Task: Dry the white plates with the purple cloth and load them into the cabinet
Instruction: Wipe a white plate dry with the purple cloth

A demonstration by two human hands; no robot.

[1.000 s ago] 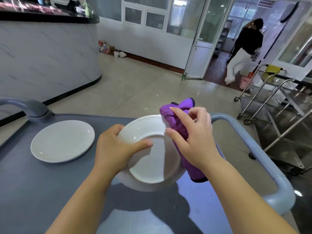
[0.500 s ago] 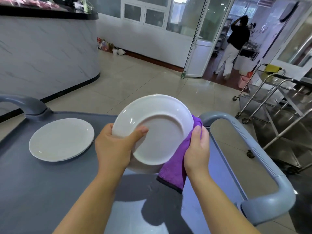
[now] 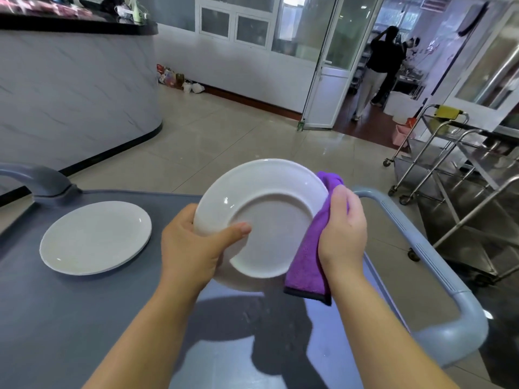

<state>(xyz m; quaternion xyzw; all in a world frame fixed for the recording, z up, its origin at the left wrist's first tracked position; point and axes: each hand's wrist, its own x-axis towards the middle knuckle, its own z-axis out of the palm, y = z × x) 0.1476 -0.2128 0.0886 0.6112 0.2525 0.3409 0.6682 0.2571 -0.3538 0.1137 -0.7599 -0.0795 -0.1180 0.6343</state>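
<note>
Holding the white plate (image 3: 269, 217) tilted above the cart (image 3: 70, 318), the left hand (image 3: 191, 248) pinches its left rim; the right hand (image 3: 342, 228) clutches the purple cloth (image 3: 306, 265) against its right edge.

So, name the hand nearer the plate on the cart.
Left. The left hand, gripping the raised plate, is just right of the lying plate; the right hand, with the purple cloth, is farther right.
</note>
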